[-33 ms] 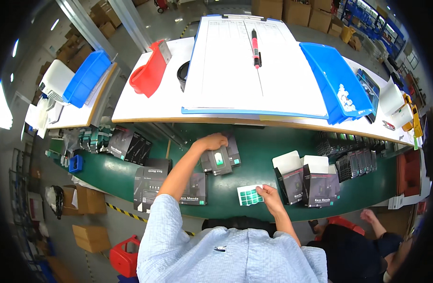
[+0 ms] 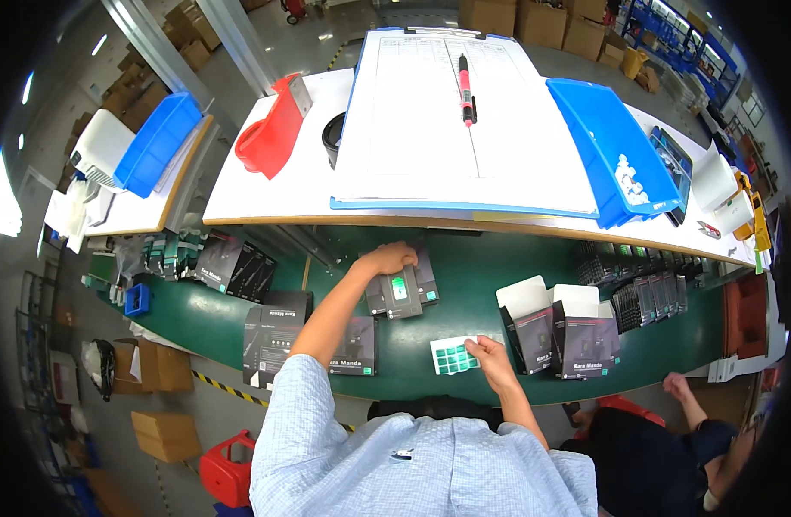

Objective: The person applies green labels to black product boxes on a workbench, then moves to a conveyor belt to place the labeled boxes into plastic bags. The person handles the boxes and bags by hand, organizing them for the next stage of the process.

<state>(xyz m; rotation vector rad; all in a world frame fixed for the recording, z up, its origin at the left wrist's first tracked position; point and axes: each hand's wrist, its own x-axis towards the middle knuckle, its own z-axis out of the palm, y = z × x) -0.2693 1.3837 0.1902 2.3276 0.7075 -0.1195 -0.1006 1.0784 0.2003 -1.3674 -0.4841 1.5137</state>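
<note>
Head view: the left hand (image 2: 387, 258) reaches up to the centre of the frame, fingers curled over the far edge of a small dark box (image 2: 401, 291) with a green panel, which lies on the green table (image 2: 464, 258). The box sits just below that hand, its long axis running roughly up and down the frame, tilted slightly. The right hand (image 2: 492, 360), lower and right of centre, pinches the right edge of a white sheet of green stickers (image 2: 453, 355) flat on the table. The left hand is clearly nearer the box; the sheet lies below and right of it. Open black cartons (image 2: 555, 327) stand right of the sheet.
</note>
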